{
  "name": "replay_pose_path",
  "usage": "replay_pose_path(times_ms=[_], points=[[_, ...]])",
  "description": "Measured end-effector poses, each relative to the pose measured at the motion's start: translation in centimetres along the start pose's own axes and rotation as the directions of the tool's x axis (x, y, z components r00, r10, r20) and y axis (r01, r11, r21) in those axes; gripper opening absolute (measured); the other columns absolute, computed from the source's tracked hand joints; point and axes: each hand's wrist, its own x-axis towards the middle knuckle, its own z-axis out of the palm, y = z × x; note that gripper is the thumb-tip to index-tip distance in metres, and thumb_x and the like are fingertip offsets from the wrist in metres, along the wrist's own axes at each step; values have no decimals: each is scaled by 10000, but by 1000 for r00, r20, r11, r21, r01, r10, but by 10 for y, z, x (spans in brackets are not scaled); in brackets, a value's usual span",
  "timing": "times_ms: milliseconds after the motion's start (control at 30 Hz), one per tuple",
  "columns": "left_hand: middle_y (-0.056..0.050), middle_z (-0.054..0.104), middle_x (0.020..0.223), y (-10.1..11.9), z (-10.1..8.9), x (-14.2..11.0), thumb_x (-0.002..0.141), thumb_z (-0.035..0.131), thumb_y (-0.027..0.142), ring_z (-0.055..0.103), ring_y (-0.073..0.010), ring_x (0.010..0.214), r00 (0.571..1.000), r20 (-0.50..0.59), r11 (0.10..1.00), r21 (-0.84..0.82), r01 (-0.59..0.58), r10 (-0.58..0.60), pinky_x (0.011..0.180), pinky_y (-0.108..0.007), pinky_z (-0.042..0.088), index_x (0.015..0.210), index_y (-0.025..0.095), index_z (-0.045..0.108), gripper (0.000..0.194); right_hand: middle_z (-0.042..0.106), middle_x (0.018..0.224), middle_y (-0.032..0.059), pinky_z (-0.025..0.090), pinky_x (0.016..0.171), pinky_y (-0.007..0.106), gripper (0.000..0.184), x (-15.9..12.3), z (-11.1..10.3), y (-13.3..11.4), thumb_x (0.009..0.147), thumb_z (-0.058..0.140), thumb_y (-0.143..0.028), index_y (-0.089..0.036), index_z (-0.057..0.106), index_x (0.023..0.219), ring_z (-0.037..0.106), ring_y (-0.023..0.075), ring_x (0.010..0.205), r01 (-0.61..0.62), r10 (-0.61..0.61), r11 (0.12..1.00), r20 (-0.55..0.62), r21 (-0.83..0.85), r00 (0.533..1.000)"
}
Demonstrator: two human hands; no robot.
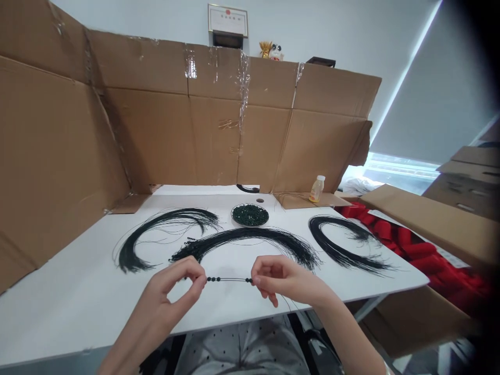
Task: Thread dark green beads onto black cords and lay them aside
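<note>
Between my two hands a thin dark cord with dark green beads (213,279) is stretched level above the near part of the table. My left hand (175,291) pinches its left end, close to a few beads. At the other end my right hand (283,279) pinches the cord, with a couple of beads (248,280) beside the fingertips. Loose cord ends trail below the right hand. Just beyond my hands lies a curved bundle of black cords (253,237), beaded at its left end. A round dish of dark green beads (250,215) sits behind that bundle.
More black cord bundles lie at the left (135,245) and right (332,247) of the white table (78,317). Cardboard walls (156,135) stand along the back and left. A small white-capped bottle (316,189) is at back right. An open box of red items (414,245) flanks the table.
</note>
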Motion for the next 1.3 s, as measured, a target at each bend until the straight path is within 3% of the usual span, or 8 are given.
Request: replay_pose_path(times_ms=[100,267,533,600,733,900,1133,1300], points=[[29,542,731,4,-1,-2,926,565,365,506,-183,737,999,30,1000,-10,30,-29,713,-292,355,694,241,547,264,591,647,-20,435,498,228,375,9,12,-12,879,738,-516,-160,630,828,519,96,500,0,1,999,19,-33,1000],[24,564,743,0,-3,-1,931,553,343,531,-183,758,998,53,999,-35,27,-25,720,-289,375,696,233,554,259,450,611,-63,259,516,220,258,22,32,-28,848,802,-361,-152,655,810,350,83,574,48,-49,994,-11,-95,999],[22,599,803,-14,-7,2,931,635,313,562,-165,784,986,157,994,-98,-45,60,788,-281,438,804,234,627,150,302,547,-109,153,493,261,176,17,37,-27,895,671,-304,-176,601,797,213,84,522,101,-106,993,-81,-64,991],[23,628,853,-20,-7,2,892,711,268,586,-155,808,973,211,986,-154,-57,90,847,-282,471,901,248,664,51,287,532,-118,139,483,260,164,14,37,-25,879,660,-293,-184,582,783,192,80,507,99,-103,994,-89,-42,991],[31,684,869,-31,-7,4,867,766,178,637,-127,830,977,166,952,-294,-82,135,848,-245,513,1058,305,712,235,286,504,-126,125,464,252,148,13,36,-25,840,646,-283,-190,573,750,170,73,482,82,-83,997,-72,-9,994],[12,737,827,-37,-8,7,852,787,108,669,-127,786,949,111,869,-444,-218,295,757,-224,541,951,304,787,220,317,481,-125,123,457,247,63,21,37,-26,769,631,-225,-181,610,728,184,64,462,50,-50,999,-24,4,998],[-37,751,783,-43,-14,14,868,792,155,709,-170,751,903,134,844,-433,-317,408,713,-267,574,893,288,846,146,351,472,-120,145,469,248,37,34,39,-18,735,622,-189,-177,620,700,197,60,461,51,-52,999,14,18,999],[-32,752,791,-51,-16,20,859,781,128,709,-165,748,919,229,910,-344,-231,320,707,-246,566,829,273,848,163,347,477,-117,153,484,252,100,49,34,-15,738,668,-231,-178,600,687,204,63,477,54,-54,999,31,2,998]])
